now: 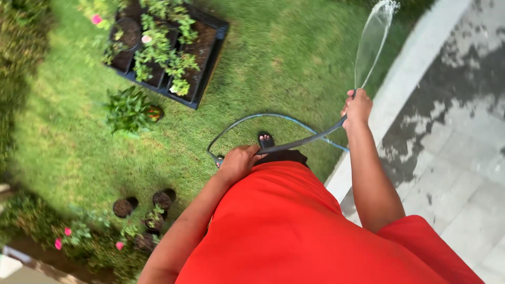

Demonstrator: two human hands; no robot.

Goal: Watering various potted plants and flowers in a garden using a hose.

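I look down at a big green lawn (273, 63), and it fills most of what I see. On my right runs a pale stone kerb (415, 58), and past it lie grey paving slabs (463, 173) with large dark wet patches on them, so I think a lot of water has landed there already. The grass near my feet does not look wet or dry for sure; I cannot tell.

At the top left sits a dark tray of young plants (213, 50), with green leaves and a pink flower or two. Just below it stands one bushy potted plant (129, 110). Lower left I see a few small black pots (142, 208) by a flower bed with pink blooms. No water is reaching any of these, so I judge they are left to do.

The thin hose (300, 141) loops on the grass in front of my foot and then crosses my red clothes from hand to hand.

My left hand (238, 162) is curled shut around the hose near my waist. My right hand (359, 107) is held up and out, fingers closed tight on the end of the hose.

A water spray (373, 37) shoots up and away from that end, toward the far grass by the kerb
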